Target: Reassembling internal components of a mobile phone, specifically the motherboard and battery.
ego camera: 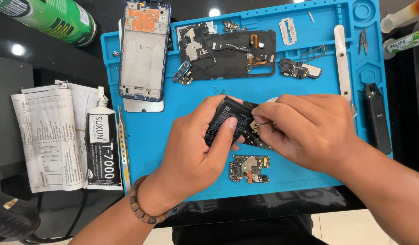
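Two hands work above a blue work mat (pixel 164 136) that lies on a dark tabletop; a strip of pale floor shows below the table edge.

All positions below are given relative to the mat. On its upper left part lies an opened phone frame (pixel 143 50), part of it over the mat's top edge. At upper centre lies a black inner cover (pixel 232 54) with orange flex cables, and a small speaker module (pixel 300 69) sits to its right. A razor blade (pixel 288 25) rests near the top edge. A white pry stick (pixel 342 59) lies along the right side. A green circuit board (pixel 249 169) lies near the lower edge, just below the hands. Left of the mat lie tweezers (pixel 123 145), a black glue tube (pixel 102 145) and a folded paper sheet (pixel 48 136). A green can (pixel 55 18) lies off the upper left corner. A black pod-shaped device (pixel 376 118) lies on the right edge.

The left hand (pixel 195 149) grips a black battery (pixel 227 120) above the mat centre, thumb pressed on its face, fingers curled beneath. The right hand (pixel 304 129) pinches a small metal piece at the battery's right end, fingers pressed together. A bead bracelet (pixel 139 206) circles the left wrist.
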